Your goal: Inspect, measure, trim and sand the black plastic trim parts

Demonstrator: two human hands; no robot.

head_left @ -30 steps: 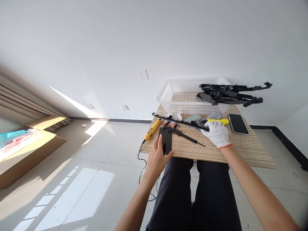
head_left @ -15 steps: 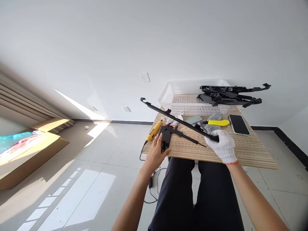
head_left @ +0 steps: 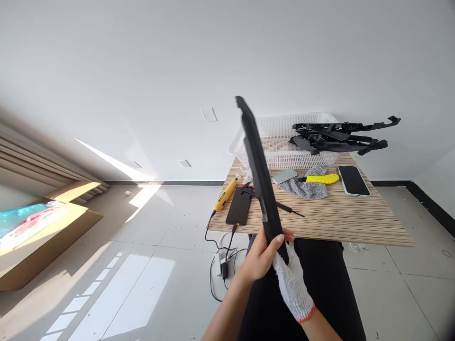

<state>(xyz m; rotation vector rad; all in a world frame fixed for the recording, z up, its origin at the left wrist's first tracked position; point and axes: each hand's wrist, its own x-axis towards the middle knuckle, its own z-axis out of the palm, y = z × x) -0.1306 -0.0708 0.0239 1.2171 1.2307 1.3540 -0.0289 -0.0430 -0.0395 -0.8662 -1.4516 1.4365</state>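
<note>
A long black plastic trim piece (head_left: 261,175) stands tilted upright in front of me, its hooked end at the top. My bare left hand (head_left: 262,253) is wrapped round its lower part, thumb across the front. Just below, my right hand (head_left: 293,279), in a white knit glove with an orange-red cuff, closes on the bottom end. Behind the piece lies a black caliper (head_left: 284,207), partly covered by it. To the left are a dark phone (head_left: 239,207) with a cable plugged in and a yellow corded rotary tool (head_left: 226,195).
A white plastic basket (head_left: 280,160) at the table's back holds several black plastic parts (head_left: 330,137) overhanging its right side. On the wooden table (head_left: 348,222) lie a grey glove (head_left: 309,189), a yellow-handled cutter (head_left: 323,179), a pale green case (head_left: 285,176) and a second phone (head_left: 353,181).
My left hand has left the phone and taken hold of the black piece. My right hand has moved left and down, swinging the piece from slanting to nearly upright, broad side showing.
</note>
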